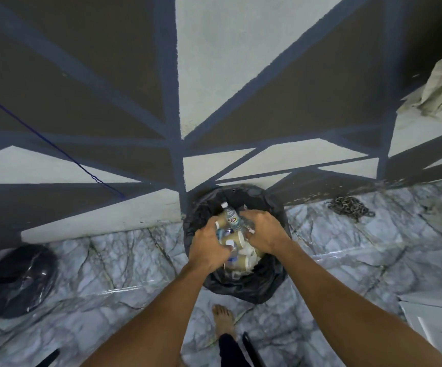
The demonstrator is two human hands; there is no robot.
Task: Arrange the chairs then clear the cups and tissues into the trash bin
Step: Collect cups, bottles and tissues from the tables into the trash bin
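We are facing the painted wall (241, 75) and standing on the marble-patterned floor (347, 260). The trash bin (254, 290), which is lined with a black bag, is sitting against the wall base directly beneath both hands.

The left hand (209, 242) is curling its fingers round the paper cups (237, 238). The right hand (264, 229) is clenching the water bottle (231, 217) from the other side. Together they are pressing the load into one bundle above the bin opening. The tissues (249, 252) are hanging wedged under the cups, over the bin mouth.

We are judging the disposal step to be nearly complete, with only the release remaining.

Faults to guard against:
- The bottle neck is projecting toward the wall, so an uneven release could be tipping it over the rim.
- The tissues are light and loosely held, so they could be drifting onto the floor.
- The slack liner could be folding inward under the falling load.
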